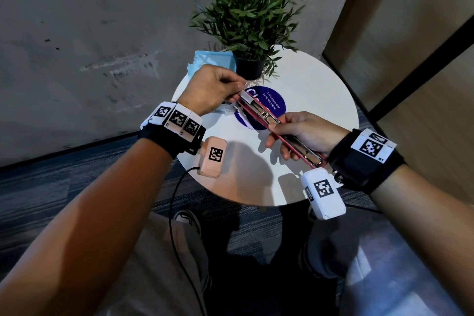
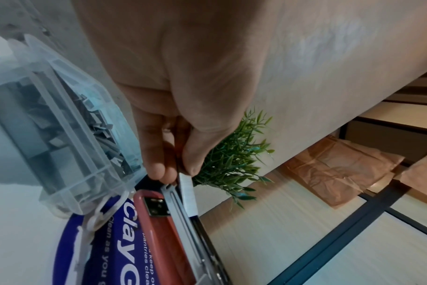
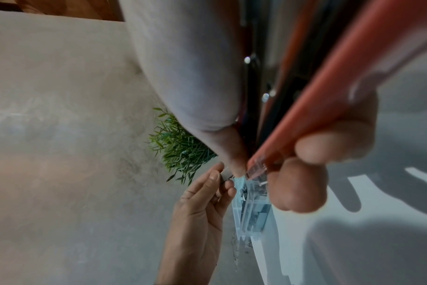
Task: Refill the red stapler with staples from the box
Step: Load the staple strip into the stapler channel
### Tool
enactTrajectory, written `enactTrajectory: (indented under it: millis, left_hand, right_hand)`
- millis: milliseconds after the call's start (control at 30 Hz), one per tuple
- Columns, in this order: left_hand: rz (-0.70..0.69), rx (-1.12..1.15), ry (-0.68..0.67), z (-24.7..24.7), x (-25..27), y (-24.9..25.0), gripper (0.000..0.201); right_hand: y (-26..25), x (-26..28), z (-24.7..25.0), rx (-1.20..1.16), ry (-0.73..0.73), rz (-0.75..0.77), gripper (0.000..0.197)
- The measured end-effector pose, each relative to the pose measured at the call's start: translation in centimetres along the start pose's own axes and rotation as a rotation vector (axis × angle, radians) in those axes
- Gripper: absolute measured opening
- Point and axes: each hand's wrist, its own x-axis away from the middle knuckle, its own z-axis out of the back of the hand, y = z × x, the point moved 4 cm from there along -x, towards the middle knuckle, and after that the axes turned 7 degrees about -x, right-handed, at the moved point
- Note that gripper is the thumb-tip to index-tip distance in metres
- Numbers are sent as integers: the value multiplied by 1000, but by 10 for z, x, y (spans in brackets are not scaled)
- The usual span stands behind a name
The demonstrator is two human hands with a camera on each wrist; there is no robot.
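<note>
The red stapler [image 1: 259, 117] is swung open above the round white table [image 1: 320, 90], its metal staple channel [image 2: 183, 212] bare. My right hand [image 1: 300, 133] grips its rear half, fingers curled round the red body [image 3: 329, 108]. My left hand [image 1: 215, 90] pinches a silver strip of staples [image 2: 188, 194] between thumb and fingers and holds it at the front end of the channel. The clear plastic staple box [image 2: 68, 138] stands open on the table under my left hand, with loose strips inside; in the head view it is mostly hidden.
A potted green plant [image 1: 252, 15] stands at the table's far edge, just behind my left hand. A light blue packet [image 1: 213, 59] lies beside the pot. A blue round sticker [image 1: 275, 105] covers the table middle. A grey wall is left, wood panels right.
</note>
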Motion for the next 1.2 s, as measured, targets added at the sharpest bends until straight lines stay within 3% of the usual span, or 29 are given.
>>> enactTrajectory:
  millis: [433, 1200]
  left_hand:
    - [-3, -65, -31, 5, 4, 2, 10]
    - [-2, -107, -110, 12, 2, -1, 17]
  right_hand:
    - [1, 0, 0, 16, -2, -9, 14]
    - [1, 1, -5, 38, -25, -12, 13]
